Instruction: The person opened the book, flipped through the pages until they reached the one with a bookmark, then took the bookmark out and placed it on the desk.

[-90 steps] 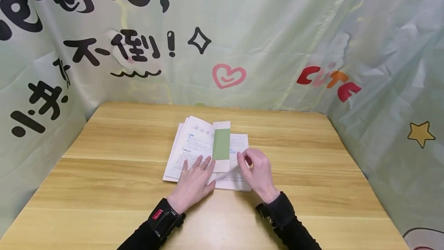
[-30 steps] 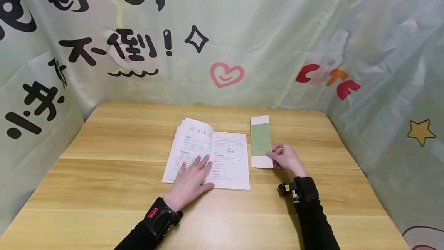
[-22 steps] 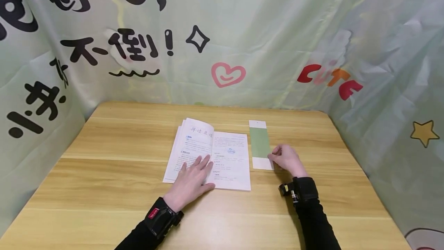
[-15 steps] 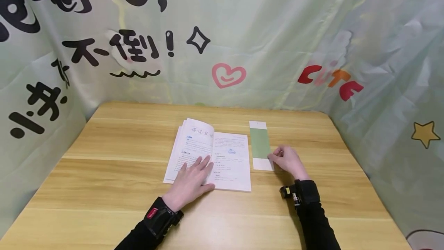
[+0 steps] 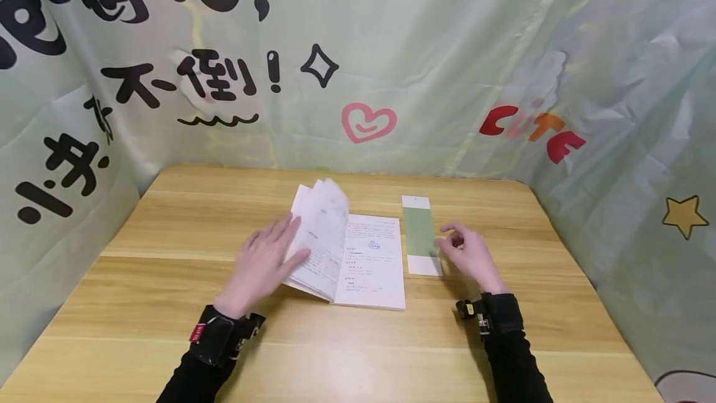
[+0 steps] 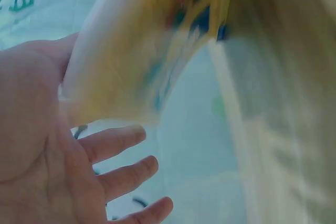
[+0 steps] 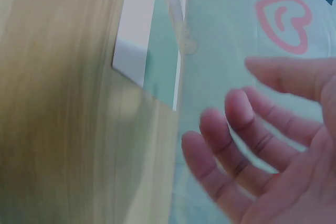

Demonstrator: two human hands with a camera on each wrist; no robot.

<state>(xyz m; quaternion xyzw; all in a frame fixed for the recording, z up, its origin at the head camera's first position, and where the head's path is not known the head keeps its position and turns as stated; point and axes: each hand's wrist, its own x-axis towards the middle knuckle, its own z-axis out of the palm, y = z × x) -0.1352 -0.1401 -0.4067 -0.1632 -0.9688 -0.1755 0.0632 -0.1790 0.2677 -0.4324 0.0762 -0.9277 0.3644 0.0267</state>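
Observation:
An open book (image 5: 370, 272) lies mid-table in the head view. Its left-hand pages are raised and fanning up. My left hand (image 5: 260, 266) is at their outer edge, fingers fairly straight. In the left wrist view the blurred yellow and blue cover (image 6: 131, 66) hides the thumb and probably the index finger; three straight fingers show below. Right of the book, a long green strip with white ends (image 5: 419, 229), like a bookmark, lies flat. My right hand (image 5: 467, 257) hovers beside its right edge. The right wrist view shows loosely bent fingers (image 7: 239, 109) holding nothing, apart from the strip.
The wooden table (image 5: 363, 353) extends around the book and strip. A pale green printed cloth (image 5: 436, 79) hangs behind it and along both sides. Black wrist devices are strapped over both dark sleeves.
The right hand took the green strip off the book, laid it to the right and let go. The left hand went from resting on the page to its left edge, and pages have lifted.

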